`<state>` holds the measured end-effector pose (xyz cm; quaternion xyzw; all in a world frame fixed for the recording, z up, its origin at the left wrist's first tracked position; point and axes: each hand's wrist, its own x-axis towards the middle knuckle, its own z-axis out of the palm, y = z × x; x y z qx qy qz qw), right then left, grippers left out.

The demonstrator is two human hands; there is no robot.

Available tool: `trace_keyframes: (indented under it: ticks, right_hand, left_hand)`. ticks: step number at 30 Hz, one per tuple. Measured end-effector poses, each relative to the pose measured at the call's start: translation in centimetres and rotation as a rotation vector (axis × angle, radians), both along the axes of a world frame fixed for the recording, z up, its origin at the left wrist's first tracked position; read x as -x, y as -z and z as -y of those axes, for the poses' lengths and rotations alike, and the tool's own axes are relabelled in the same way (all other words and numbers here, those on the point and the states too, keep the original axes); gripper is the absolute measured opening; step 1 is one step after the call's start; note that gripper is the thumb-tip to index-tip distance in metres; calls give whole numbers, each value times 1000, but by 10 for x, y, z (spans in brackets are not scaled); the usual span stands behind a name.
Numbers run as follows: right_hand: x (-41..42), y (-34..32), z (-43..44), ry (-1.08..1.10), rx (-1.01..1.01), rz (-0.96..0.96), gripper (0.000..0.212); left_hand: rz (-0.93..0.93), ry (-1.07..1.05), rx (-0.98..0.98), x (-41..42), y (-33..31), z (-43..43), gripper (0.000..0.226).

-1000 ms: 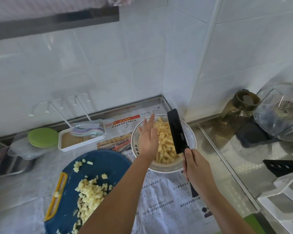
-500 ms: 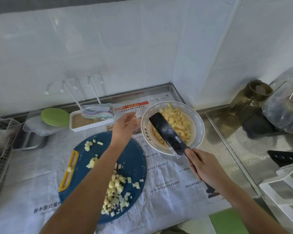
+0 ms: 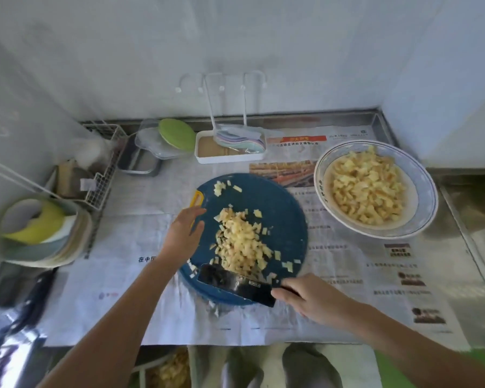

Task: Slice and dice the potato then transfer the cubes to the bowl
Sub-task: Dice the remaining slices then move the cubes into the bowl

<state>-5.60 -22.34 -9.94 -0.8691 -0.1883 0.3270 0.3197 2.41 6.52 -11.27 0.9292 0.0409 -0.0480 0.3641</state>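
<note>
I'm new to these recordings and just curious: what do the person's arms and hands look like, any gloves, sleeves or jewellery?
No sleeves show: both arms are bare as far as the picture reaches. The left hand and right hand wear no gloves, and no watch, bracelet or ring shows, though blur could hide a thin ring.

Narrow strip of newspaper-covered surface (image 3: 347, 264) runs between cutting board (image 3: 283, 214) and bowl (image 3: 431, 197), with a wider stretch in front of the bowl. Knife (image 3: 235, 284) bars the board's near edge. White tray (image 3: 227, 159) with upright hook rack (image 3: 224, 105) stands just behind. Wire basket (image 3: 101, 186) and stacked plates (image 3: 39, 242) occupy the left.
</note>
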Motion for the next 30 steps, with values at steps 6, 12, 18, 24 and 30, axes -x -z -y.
trace_keyframes:
  ticks: [6,12,18,24,30]
  right_hand:
    - [7,11,-21,51,22,95,29]
    - [-3,8,-14,242,-125,87,43]
    - [-2,9,-14,250,-129,118,47]
    - [2,10,-14,234,-116,142,38]
    - [4,8,-15,225,-118,173,43]
  left_hand:
    - [120,-86,11,50,-4,-29,16]
    - [-93,260,-76,114,11,-19,33]
    - [-110,267,-115,139,26,3,37]
    - [-110,151,-96,143,23,11,20]
    - [-72,280,-199,149,27,20,12]
